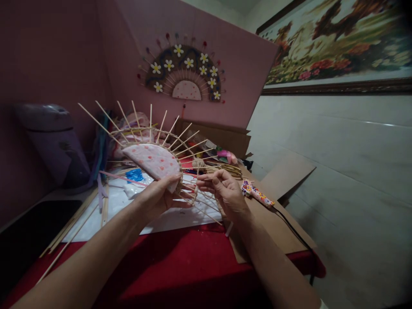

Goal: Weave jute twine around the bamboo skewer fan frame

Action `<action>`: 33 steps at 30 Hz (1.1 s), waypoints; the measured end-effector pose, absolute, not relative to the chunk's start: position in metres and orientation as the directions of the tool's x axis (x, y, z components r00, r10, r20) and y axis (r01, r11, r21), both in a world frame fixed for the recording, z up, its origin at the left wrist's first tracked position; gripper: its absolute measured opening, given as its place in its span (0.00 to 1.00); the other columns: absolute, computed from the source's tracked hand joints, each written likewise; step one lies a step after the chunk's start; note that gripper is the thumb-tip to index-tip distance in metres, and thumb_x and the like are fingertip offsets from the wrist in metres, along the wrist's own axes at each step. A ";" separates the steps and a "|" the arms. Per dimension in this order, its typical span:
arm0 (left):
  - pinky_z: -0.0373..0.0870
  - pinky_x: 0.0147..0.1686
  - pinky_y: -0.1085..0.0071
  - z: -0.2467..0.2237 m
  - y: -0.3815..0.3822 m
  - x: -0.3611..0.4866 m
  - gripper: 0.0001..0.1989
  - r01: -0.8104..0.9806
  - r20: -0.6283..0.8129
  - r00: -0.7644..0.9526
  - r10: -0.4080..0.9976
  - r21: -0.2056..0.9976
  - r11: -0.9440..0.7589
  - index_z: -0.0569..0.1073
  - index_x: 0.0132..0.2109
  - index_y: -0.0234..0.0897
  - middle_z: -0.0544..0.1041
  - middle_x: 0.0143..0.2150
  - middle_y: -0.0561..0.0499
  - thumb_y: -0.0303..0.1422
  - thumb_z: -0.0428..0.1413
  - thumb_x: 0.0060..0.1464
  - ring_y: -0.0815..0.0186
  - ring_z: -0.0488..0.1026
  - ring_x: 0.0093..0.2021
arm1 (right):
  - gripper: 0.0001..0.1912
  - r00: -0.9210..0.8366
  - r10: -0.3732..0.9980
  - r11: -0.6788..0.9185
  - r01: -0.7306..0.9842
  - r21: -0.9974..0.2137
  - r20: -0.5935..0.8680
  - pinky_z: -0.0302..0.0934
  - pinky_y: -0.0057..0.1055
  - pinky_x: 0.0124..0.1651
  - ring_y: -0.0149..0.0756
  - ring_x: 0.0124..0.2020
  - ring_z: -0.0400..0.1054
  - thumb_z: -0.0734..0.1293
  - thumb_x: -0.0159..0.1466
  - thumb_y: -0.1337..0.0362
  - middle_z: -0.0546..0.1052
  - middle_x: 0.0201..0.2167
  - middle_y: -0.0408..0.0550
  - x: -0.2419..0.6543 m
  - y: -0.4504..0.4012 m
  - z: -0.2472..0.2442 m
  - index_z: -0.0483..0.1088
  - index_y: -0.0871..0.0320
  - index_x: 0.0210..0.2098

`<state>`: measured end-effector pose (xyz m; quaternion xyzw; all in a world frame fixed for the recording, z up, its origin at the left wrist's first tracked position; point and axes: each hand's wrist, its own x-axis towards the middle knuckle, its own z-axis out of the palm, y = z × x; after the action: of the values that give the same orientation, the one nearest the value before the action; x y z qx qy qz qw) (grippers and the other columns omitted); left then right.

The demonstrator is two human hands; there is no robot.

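A half-round craft piece [151,159] with a white, red-spotted panel is held up over the table, tilted. Thin wooden sticks [150,122] fan out from its curved edge, and brown twine [174,136] runs across them in an arc. My left hand [165,191] grips the piece at its lower right end, thumb on the panel and fingers behind the sticks. Close beside it, my right hand [225,189] pinches what looks like a thin strand of the twine by the lower sticks. Behind the sticks sits a small ball of twine [198,164].
A patterned glue gun [257,194] with a black cord lies on cardboard [273,225] at right. White paper [96,219], loose sticks [74,219] and a blue packet [134,174] lie at left. A finished flowered half-round [189,64] is on the pink board [238,73].
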<state>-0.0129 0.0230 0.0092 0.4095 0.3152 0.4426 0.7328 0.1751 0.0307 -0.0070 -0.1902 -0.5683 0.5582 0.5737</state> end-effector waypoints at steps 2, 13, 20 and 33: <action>0.73 0.37 0.56 0.009 0.023 -0.014 0.13 -0.401 -0.093 0.405 0.910 0.876 0.268 0.73 0.40 0.28 0.77 0.39 0.38 0.33 0.48 0.57 0.57 0.75 0.36 | 0.07 -0.255 0.856 0.315 -0.430 -0.846 0.449 0.67 0.33 0.44 0.34 0.38 0.74 0.63 0.63 0.63 0.78 0.39 0.50 0.174 0.031 -0.008 0.59 0.57 0.31; 0.72 0.38 0.51 0.013 0.020 -0.015 0.12 -0.370 -0.120 0.370 0.921 0.890 0.265 0.70 0.43 0.30 0.76 0.39 0.37 0.33 0.50 0.55 0.56 0.76 0.33 | 0.07 -0.210 0.853 0.361 -0.424 -0.831 0.478 0.66 0.41 0.48 0.36 0.40 0.73 0.65 0.62 0.62 0.77 0.40 0.48 0.174 0.032 -0.009 0.61 0.56 0.31; 0.73 0.36 0.53 0.010 0.022 -0.015 0.12 -0.374 -0.127 0.382 0.915 0.884 0.279 0.70 0.43 0.30 0.77 0.37 0.38 0.34 0.52 0.54 0.55 0.77 0.31 | 0.07 -0.192 0.852 0.377 -0.420 -0.825 0.487 0.66 0.42 0.48 0.36 0.40 0.73 0.65 0.62 0.62 0.76 0.39 0.48 0.173 0.032 -0.009 0.61 0.56 0.32; 0.71 0.41 0.53 0.012 0.019 -0.011 0.11 -0.409 -0.079 0.422 0.903 0.873 0.267 0.72 0.40 0.28 0.77 0.38 0.37 0.31 0.50 0.55 0.54 0.75 0.39 | 0.08 -0.251 0.834 0.387 -0.369 -0.845 0.491 0.66 0.39 0.47 0.35 0.39 0.74 0.64 0.63 0.61 0.76 0.40 0.49 0.172 0.024 -0.004 0.61 0.57 0.31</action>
<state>-0.0107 0.0185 0.0116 0.4102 0.3014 0.4451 0.7367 0.1725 0.0245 -0.0044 -0.1949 -0.5972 0.5184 0.5802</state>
